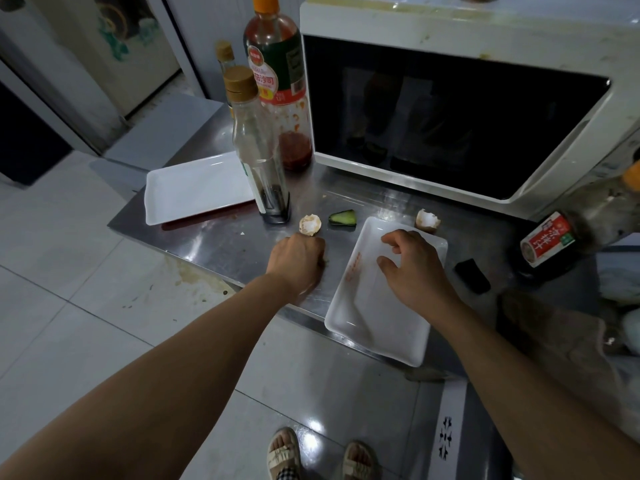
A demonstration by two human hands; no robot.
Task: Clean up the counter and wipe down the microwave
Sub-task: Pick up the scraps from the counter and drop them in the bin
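Eggshell (310, 224), a cracked, pale half-cup, is lying on the steel counter (221, 244) just beyond the left hand (300, 258), whose fingers are curling downward, grip unclear. Right hand (412, 268) is resting loosely spread inside a red-smeared white tray (363, 306).

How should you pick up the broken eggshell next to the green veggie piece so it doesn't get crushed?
Pinch the eggshell lightly by its rim, coming from above and from the near side, where the left hand already is. It lies as an open, jagged cup with the hollow showing, so thumb and finger can probably catch the thin edge. The vegetable piece sits just to its right.
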